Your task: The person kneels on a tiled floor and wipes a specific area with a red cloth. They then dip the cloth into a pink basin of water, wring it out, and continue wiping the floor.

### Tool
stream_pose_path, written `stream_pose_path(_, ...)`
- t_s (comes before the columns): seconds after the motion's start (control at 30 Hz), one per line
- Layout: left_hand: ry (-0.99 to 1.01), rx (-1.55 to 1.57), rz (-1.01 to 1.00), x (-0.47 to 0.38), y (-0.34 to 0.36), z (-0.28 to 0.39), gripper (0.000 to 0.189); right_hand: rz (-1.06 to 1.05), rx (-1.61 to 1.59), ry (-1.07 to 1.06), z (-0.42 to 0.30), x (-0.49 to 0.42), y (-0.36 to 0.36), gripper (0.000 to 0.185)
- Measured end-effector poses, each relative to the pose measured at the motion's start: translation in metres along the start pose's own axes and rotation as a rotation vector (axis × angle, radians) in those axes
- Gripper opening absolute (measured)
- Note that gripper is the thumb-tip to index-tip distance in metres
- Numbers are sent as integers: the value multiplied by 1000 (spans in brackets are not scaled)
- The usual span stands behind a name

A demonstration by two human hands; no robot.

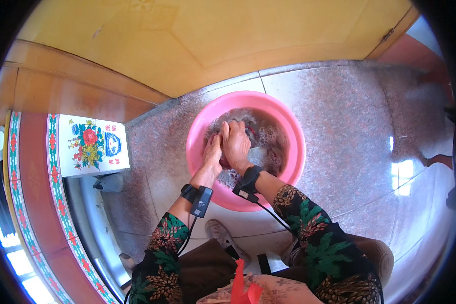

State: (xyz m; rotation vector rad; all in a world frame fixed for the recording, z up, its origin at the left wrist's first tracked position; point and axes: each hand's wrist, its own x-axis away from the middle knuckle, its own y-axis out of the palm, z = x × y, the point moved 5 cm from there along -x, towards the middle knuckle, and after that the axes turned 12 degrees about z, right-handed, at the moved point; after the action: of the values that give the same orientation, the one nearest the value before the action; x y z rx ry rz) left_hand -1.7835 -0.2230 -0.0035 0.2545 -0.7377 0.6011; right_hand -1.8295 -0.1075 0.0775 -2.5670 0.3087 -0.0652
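A pink plastic basin (297, 152) stands on the tiled floor before me, holding murky, foamy water (268, 133). Both my hands are together over its left half, palms facing each other. My left hand (212, 150) and my right hand (237, 143) are closed around a wet, dark red cloth (225, 162), of which only a small part shows between and below them. More dark fabric appears to lie in the water, blurred by suds. Each wrist wears a black strap with a small device and a cable.
Beyond the basin rises a yellow panel (220, 34) of wooden furniture. At left is a tiled ledge (38, 212) with a flower-painted white tile face (95, 146). My shoe (220, 231) is close to the basin's near side. Polished floor tiles (345, 125) extend to the right.
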Motion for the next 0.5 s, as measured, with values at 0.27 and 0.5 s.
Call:
stream_pose_path(0.27, -23, 99, -308, 28, -6, 26, 46, -127, -170, -148, -48, 27, -18, 23)
stream_pose_path(0.5, -109, 198, 84, 0, 7, 40, 65, 227, 16, -161, 46, -55, -3, 19)
